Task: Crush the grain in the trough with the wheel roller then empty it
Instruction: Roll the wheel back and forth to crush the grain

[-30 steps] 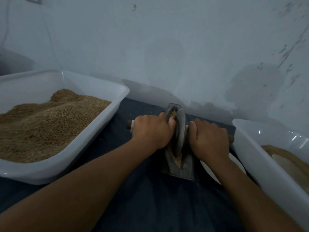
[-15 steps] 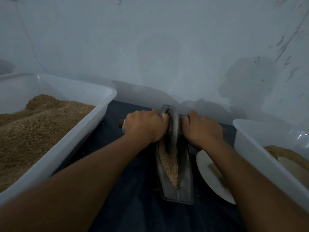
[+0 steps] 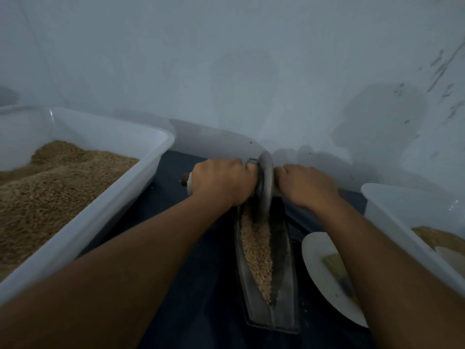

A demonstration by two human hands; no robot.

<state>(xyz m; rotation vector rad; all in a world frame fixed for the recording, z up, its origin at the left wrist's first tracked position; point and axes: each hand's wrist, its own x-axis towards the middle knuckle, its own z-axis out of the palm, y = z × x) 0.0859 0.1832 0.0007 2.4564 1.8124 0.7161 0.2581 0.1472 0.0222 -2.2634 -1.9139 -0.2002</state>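
Grain (image 3: 256, 250) lies along the trough (image 3: 284, 248), running toward frame bottom from the wheel roller (image 3: 264, 187); my left hand (image 3: 221, 182) and right hand (image 3: 305, 185) grip its axle, fingers curled.

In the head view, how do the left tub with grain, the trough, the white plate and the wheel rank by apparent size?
1. Left tub, though it sits nearer the camera.
2. Trough.
3. White plate, partly hidden by the right arm, so this place is unsure.
4. Wheel.
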